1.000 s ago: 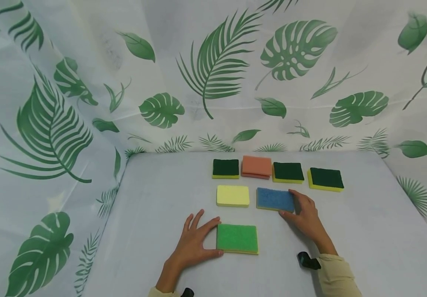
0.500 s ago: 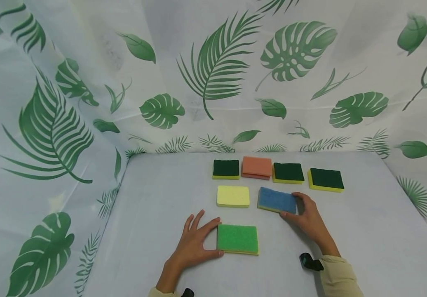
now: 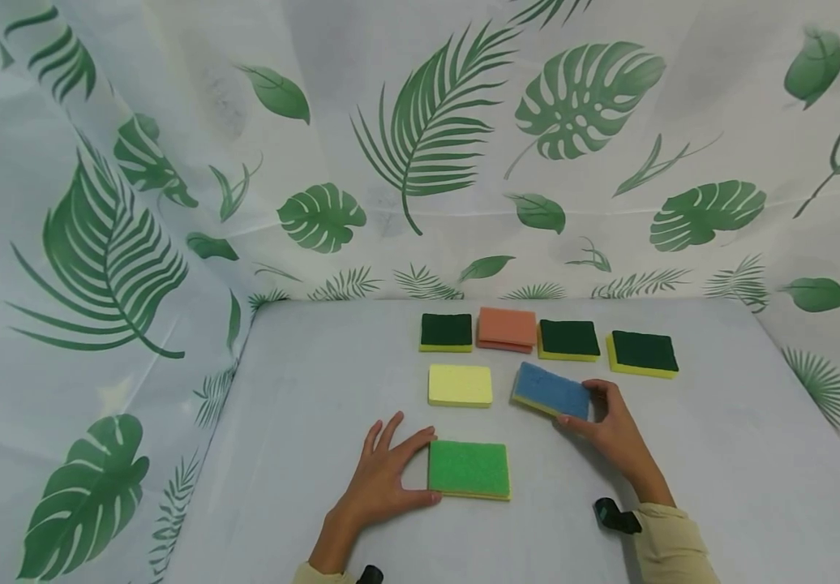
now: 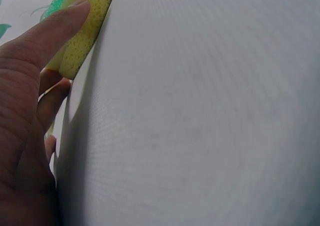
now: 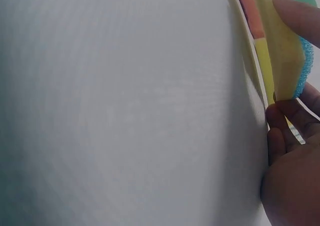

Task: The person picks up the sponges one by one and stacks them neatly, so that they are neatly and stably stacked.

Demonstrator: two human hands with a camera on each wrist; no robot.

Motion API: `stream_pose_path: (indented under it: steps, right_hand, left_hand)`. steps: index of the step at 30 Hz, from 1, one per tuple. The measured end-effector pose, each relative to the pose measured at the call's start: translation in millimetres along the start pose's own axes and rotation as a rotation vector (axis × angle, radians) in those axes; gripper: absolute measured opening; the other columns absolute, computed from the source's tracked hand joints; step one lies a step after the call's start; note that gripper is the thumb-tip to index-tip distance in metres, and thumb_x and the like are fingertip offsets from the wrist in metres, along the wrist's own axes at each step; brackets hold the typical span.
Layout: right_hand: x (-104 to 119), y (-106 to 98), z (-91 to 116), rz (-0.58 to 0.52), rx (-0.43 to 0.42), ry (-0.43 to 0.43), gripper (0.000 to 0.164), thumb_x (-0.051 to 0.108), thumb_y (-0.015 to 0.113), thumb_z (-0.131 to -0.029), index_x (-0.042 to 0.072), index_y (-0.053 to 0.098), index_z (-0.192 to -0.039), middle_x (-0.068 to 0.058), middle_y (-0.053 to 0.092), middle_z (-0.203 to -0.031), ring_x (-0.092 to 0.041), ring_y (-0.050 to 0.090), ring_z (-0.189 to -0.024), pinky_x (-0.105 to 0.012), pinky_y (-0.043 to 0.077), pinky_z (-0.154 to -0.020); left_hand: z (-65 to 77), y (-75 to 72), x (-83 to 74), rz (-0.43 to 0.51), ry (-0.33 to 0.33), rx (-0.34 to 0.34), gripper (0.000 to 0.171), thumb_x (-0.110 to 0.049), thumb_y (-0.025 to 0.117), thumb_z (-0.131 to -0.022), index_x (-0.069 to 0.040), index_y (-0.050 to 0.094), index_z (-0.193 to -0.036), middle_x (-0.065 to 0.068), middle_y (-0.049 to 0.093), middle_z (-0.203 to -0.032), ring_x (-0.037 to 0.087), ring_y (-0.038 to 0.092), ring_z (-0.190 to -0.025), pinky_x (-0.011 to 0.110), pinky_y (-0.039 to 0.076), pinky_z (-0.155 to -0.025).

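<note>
In the head view my left hand (image 3: 379, 488) holds a green-topped sponge (image 3: 469, 469) at its left end, thumb on the near edge and forefinger on the far edge. The left wrist view shows that thumb pressed on the sponge's yellow porous side (image 4: 86, 33). Farther right, my right hand (image 3: 615, 438) pinches a blue-topped sponge (image 3: 551, 391) by its right end, and the sponge sits turned at an angle. In the right wrist view its pale yellow side (image 5: 284, 50) is under the thumb. A plain yellow sponge (image 3: 460, 384) lies left of the blue one, apart from both hands.
Behind lies a row: a dark green sponge (image 3: 446, 331), an orange sponge (image 3: 506, 327), and two more dark green sponges, one (image 3: 568, 338) beside the orange and one (image 3: 642, 352) at far right. A leaf-patterned cloth (image 3: 435, 243) hangs behind the white table (image 3: 303, 373).
My right hand has shifted slightly right and nearer, turning the blue sponge clockwise so its right end points toward me. The left hand and green sponge have stayed put.
</note>
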State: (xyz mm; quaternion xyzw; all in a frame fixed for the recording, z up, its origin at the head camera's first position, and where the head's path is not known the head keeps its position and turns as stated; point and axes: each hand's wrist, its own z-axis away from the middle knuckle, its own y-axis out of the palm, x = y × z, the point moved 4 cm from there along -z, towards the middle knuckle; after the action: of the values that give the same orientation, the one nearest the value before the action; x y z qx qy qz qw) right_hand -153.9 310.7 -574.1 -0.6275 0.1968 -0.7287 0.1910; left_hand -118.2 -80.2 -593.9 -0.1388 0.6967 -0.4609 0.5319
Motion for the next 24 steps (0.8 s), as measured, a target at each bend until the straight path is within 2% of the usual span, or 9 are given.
stream_pose_path:
  steps: [16, 24]
  right_hand:
    - [-0.1, -4.7, 3.0, -0.025, -0.004, 0.027, 0.095, 0.028, 0.085, -0.095, -0.005, 0.025, -0.160, -0.034, 0.030, -0.162, -0.053, 0.030, -0.150, -0.069, 0.026, -0.122]
    - [4.8, -3.9, 4.6, -0.024, -0.009, 0.006, 0.093, 0.026, 0.085, -0.095, -0.005, 0.026, -0.160, -0.031, 0.034, -0.160, -0.051, 0.035, -0.146, -0.068, 0.031, -0.120]
  left_hand:
    - [-0.5, -0.6, -0.5, 0.002, -0.007, 0.003, 0.087, -0.071, 0.075, -0.084, -0.034, 0.052, -0.159, -0.011, 0.054, -0.159, 0.030, 0.015, -0.163, 0.057, 0.003, -0.129]
    - [0.4, -1.2, -0.8, 0.011, -0.012, 0.003, 0.087, -0.071, 0.075, -0.084, -0.033, 0.052, -0.159, -0.011, 0.055, -0.159, 0.030, 0.015, -0.163, 0.058, 0.002, -0.129]
